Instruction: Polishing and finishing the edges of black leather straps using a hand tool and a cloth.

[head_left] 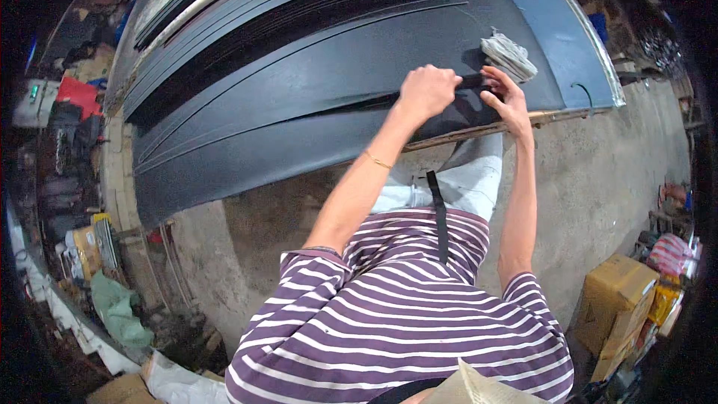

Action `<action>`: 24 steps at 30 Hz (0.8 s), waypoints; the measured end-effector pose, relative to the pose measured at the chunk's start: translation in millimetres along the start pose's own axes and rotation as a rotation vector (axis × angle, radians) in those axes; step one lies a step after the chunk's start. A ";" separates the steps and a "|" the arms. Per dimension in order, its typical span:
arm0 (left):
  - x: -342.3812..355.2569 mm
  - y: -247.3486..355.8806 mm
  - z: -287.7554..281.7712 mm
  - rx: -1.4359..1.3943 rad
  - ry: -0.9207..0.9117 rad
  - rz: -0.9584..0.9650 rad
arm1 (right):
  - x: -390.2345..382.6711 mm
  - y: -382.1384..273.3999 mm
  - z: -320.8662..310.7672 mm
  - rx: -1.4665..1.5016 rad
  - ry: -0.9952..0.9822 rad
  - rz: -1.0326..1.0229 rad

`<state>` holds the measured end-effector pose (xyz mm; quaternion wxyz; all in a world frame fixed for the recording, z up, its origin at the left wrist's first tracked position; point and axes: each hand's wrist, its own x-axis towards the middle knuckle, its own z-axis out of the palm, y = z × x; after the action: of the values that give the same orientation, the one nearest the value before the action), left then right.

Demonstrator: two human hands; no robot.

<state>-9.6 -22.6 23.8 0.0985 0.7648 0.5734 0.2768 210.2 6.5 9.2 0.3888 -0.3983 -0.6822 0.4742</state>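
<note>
My left hand (428, 91) is closed on a long black strip (359, 101), whose length trails leftward over the large dark sheet (284, 142) on the workbench. My right hand (504, 101) is beside the strip's right end, fingers curved and apart; whether its fingertips touch the strip is unclear. Just beyond that hand lies a crumpled pale grey cloth (507, 56).
A stack of dark strips (299, 7) covers the bench's back left; a blue-grey panel (568, 52) is at right. Cardboard boxes (613, 299) and a green sack (123, 310) stand on the floor at either side. Assorted clutter lines both edges.
</note>
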 end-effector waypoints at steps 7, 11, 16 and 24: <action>19.0 -8.2 -33.4 0.264 -0.348 -0.025 | 4.4 17.3 0.6 0.392 0.202 -0.008; -12.0 -20.6 -18.2 0.246 -0.047 -0.027 | 5.4 16.6 8.1 0.154 0.220 0.025; -69.9 -52.1 -44.4 0.210 0.296 -0.134 | 1.4 9.6 20.6 -0.359 0.317 -0.096; -156.5 -109.4 -85.1 0.519 0.153 -0.454 | 30.3 0.2 36.9 -0.656 0.220 0.008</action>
<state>-174.9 -147.3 -5.6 -0.0835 0.5944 0.7857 0.1496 165.2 21.8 4.5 0.3092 -0.5533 -0.7510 0.1852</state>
